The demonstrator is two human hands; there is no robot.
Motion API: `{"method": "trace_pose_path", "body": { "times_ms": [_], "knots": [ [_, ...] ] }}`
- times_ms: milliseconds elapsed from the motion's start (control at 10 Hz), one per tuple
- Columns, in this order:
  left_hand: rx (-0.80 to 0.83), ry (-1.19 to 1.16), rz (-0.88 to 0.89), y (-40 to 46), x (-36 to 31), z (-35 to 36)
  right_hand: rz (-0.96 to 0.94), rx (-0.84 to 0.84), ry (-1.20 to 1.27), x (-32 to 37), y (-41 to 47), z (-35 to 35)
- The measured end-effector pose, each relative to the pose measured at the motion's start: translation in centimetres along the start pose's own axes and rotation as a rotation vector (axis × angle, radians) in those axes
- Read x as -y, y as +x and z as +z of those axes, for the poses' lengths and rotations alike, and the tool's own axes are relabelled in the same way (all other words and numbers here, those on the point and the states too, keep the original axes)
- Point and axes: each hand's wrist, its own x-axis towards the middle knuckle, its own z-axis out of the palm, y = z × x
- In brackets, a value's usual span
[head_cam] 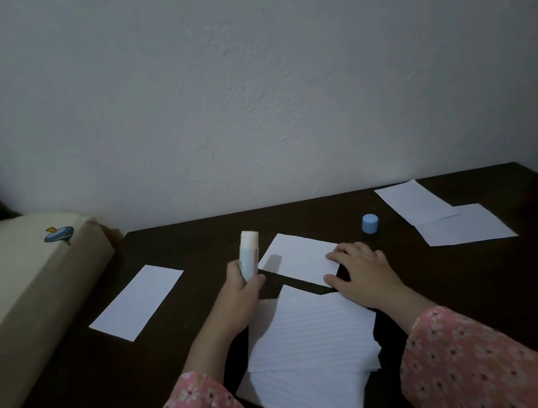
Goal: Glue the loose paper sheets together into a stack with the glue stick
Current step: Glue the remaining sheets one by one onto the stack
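**A:** Status on the hands?

**B:** Left hand [242, 282] grips the glue stick [249, 254], fingers curled round the lower barrel. Stick is upright, uncapped, white glue end up, held above the table [169, 245] near its middle.

**A:** Right?

**B:** My right hand [360, 272] lies flat, fingers straight and spread, pressing the near right corner of a single sheet [297, 257]. That sheet lies skewed, just right of the stick.

**A:** Where's the stack?

**B:** Stack of lined sheets [309, 340] sits between my forearms, close to the near edge, edges fanned and not squared. Its far corner comes close to the sheet I'm pressing; whether they touch I can't tell.

**A:** Other loose paper?

**B:** One sheet [138, 301] towards the left edge, lying diagonal, well apart from the stack. Two overlapping sheets [442, 214] at the far right corner.

**A:** Cap?

**B:** Blue cap [370, 223] stands on the table between the pressed sheet and the far-right pair, touching neither.

**A:** Anything else around?

**B:** Cream cushion [14, 295] with a small blue print against the left edge. Plain wall [261, 84] along the far edge. Pink floral sleeves [483, 364] on both my arms. Light is dim.
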Motion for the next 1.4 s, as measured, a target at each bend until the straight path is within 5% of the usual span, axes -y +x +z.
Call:
{"method": "trace_pose_path", "body": {
  "times_ms": [300,600,900,1400],
  "knots": [
    [-0.204,-0.205,0.182,2.9,-1.2,1.1,-0.027,-0.02,0.042,-0.9,0.2,0.8],
    [-0.064,-0.28,0.225,4.2,-2.5,3.8,-0.101,0.042,0.06,-1.1,0.2,0.7],
    [-0.026,0.048,0.367,4.1,-2.3,5.6,-0.086,0.107,0.024,-1.0,0.6,0.9],
    [-0.106,0.044,0.428,3.9,-2.7,5.7,-0.081,0.126,0.021,-1.0,0.6,0.8]
  ]
}}
